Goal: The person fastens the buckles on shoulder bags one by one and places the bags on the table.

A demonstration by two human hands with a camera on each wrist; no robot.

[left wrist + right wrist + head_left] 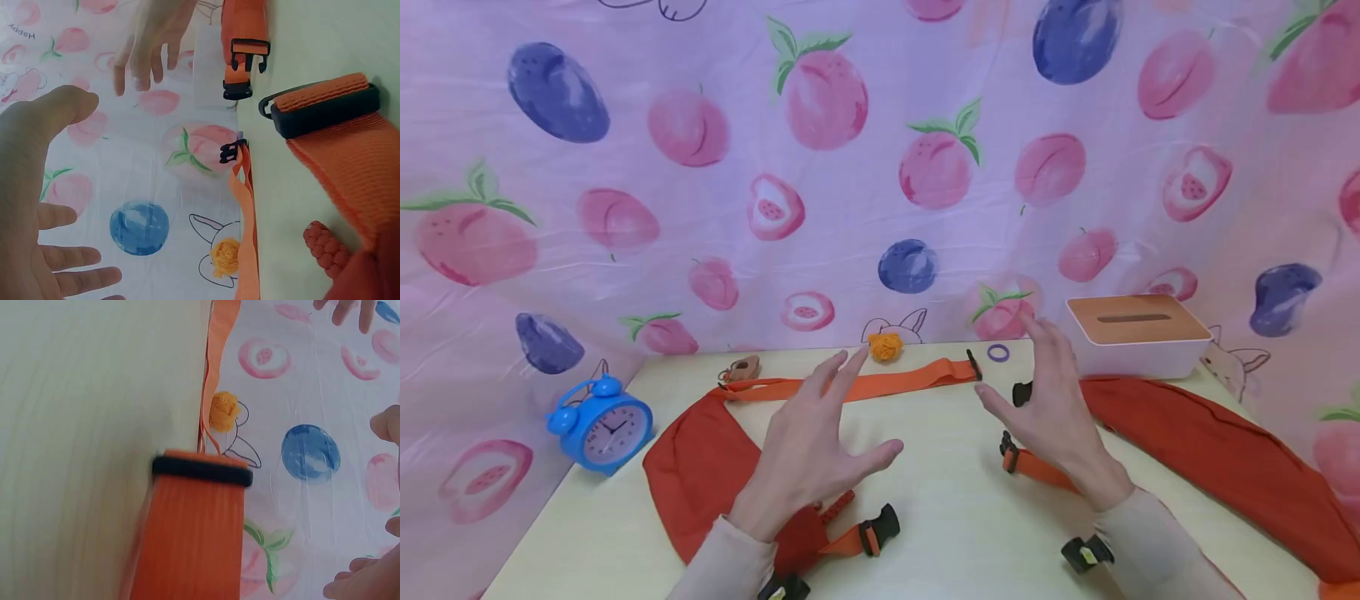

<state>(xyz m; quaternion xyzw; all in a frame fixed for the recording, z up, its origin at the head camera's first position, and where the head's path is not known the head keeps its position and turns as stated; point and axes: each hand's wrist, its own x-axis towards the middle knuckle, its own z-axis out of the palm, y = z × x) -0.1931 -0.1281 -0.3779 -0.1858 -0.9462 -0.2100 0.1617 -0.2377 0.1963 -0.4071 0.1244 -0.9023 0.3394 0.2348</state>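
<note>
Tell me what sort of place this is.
Probably an indoor tabletop workspace, perhaps at home: a fruit-print cloth backdrop hangs behind a pale table bearing a blue twin-bell alarm clock.

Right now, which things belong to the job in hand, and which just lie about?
Likely the job, near left hand and right hand:
left red fabric
right red fabric
orange straps
black buckles

Probably lying about:
blue alarm clock
tissue box
yellow ball
purple ring
brown object
</note>
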